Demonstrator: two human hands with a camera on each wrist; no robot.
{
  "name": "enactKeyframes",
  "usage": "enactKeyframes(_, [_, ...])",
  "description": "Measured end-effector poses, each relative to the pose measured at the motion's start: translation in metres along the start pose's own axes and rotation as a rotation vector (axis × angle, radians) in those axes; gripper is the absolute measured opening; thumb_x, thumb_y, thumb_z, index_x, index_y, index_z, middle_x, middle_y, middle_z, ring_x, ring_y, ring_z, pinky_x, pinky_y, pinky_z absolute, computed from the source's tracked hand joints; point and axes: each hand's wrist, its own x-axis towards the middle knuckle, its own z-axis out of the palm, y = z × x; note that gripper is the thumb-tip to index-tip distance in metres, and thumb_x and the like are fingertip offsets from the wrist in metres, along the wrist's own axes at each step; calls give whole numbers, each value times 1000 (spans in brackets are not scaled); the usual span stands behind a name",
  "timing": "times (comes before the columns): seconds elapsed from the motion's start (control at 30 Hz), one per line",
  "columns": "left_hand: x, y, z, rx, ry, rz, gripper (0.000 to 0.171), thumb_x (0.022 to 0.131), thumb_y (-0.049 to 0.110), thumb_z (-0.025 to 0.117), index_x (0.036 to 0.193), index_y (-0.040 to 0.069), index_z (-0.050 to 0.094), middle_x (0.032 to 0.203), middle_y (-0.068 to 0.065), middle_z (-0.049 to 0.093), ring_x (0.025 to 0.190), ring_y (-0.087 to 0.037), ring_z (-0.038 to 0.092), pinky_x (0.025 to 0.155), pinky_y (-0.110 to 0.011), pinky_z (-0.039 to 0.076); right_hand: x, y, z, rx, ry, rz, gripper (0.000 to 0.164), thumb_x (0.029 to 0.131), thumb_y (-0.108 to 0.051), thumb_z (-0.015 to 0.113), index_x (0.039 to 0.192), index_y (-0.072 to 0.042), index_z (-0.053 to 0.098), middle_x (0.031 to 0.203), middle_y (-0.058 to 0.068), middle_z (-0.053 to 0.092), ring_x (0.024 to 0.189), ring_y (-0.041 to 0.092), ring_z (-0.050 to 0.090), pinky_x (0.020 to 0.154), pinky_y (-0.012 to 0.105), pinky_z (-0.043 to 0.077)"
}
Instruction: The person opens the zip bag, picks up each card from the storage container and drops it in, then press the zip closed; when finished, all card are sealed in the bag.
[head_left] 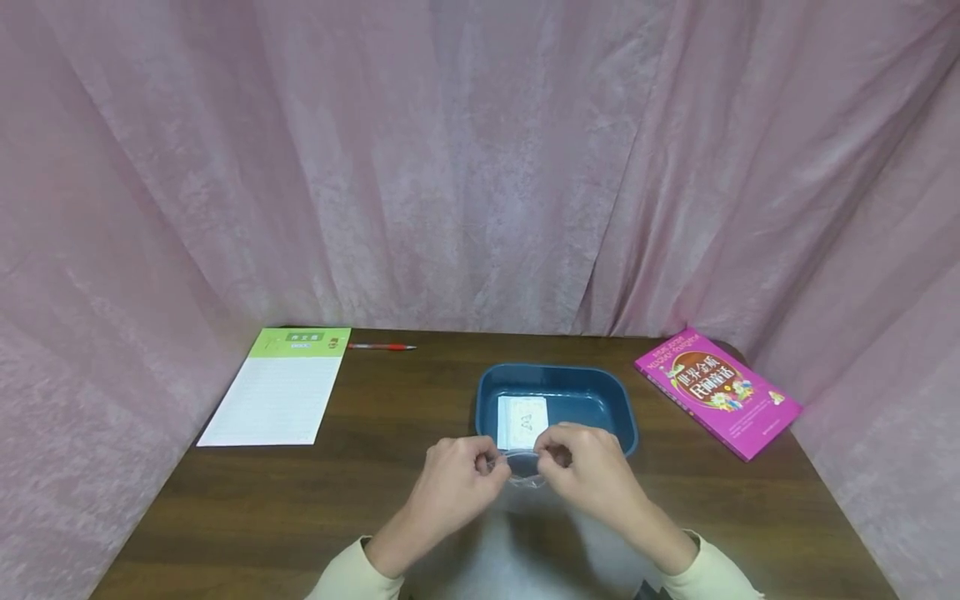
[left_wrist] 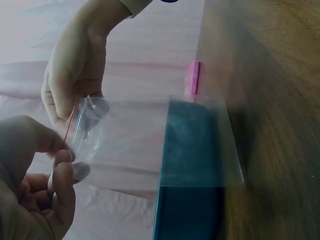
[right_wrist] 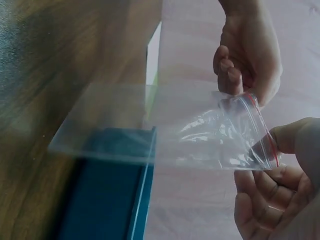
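Note:
Both hands hold a clear zip-lock bag (right_wrist: pixel 195 130) by its red-striped mouth, in front of the near rim of a blue tray (head_left: pixel 617 417). My left hand (head_left: pixel 457 483) pinches one side of the mouth between thumb and fingers. On the other side, my right hand (head_left: pixel 592 471) pinches the edge the same way. The bag's transparent body hangs below the hands and looks flat, with nothing seen inside it. In the tray's left part lies a small stack of white printed cards (head_left: pixel 522 421), its near end overlapped by the hands in the head view.
At the left of the wooden table (head_left: pixel 405 400) lies a lined pad (head_left: pixel 277 400) with a green header. A red pen (head_left: pixel 382 347) sits beside its top edge. To the right of the tray is a magenta book (head_left: pixel 716 392). Pink curtains (head_left: pixel 465 167) hang behind the table.

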Motion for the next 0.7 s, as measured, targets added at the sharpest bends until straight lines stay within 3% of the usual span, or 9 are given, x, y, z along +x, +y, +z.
enactKeyframes(0.1, [1, -1, 0, 53, -28, -5, 12, 85, 13, 69, 74, 15, 69, 49, 14, 42, 40, 1, 36, 40, -18, 27, 0, -2, 1, -10, 31, -35, 13, 80, -3, 76, 79, -16, 75, 67, -17, 56, 60, -1, 49, 56, 20, 44])
enactKeyframes(0.27, [0, -1, -3, 150, -74, -19, 5, 82, 19, 71, 77, 19, 71, 52, 14, 42, 44, -1, 36, 41, -22, 27, -1, -1, 1, -7, 39, -45, 11, 83, -5, 80, 86, -15, 79, 76, -13, 67, 66, -4, 54, 61, 20, 48])
enactKeyframes(0.33, [0, -2, -4, 145, -103, -21, 2, 80, 20, 73, 80, 20, 71, 57, 12, 44, 47, -3, 38, 42, -23, 29, -1, 1, 1, 0, 32, -40, 11, 83, -6, 81, 88, -16, 80, 80, -11, 71, 67, -4, 56, 61, 20, 49])
enactKeyframes(0.47, [1, -2, -5, 83, -137, 2, 12, 78, 15, 77, 90, 17, 72, 74, 10, 54, 62, -3, 48, 53, -22, 40, -1, 3, 2, 14, 32, -40, 12, 83, -6, 82, 90, -15, 80, 82, -8, 73, 68, -3, 57, 60, 22, 51])
enactKeyframes(0.57, [1, -2, -4, 39, -114, 49, 12, 81, 10, 74, 92, 14, 71, 81, 9, 62, 71, -1, 56, 63, -21, 48, 0, 4, 2, 4, 54, -50, 12, 81, -6, 83, 89, -15, 80, 82, -8, 73, 66, -4, 57, 60, 22, 51])
enactKeyframes(0.7, [1, -1, -2, 31, -34, 100, 6, 86, 6, 70, 88, 12, 73, 78, 8, 66, 68, 2, 58, 62, -18, 50, 1, 4, 0, -10, 70, -49, 12, 81, -8, 84, 89, -15, 81, 80, -10, 72, 65, -5, 56, 60, 20, 49])
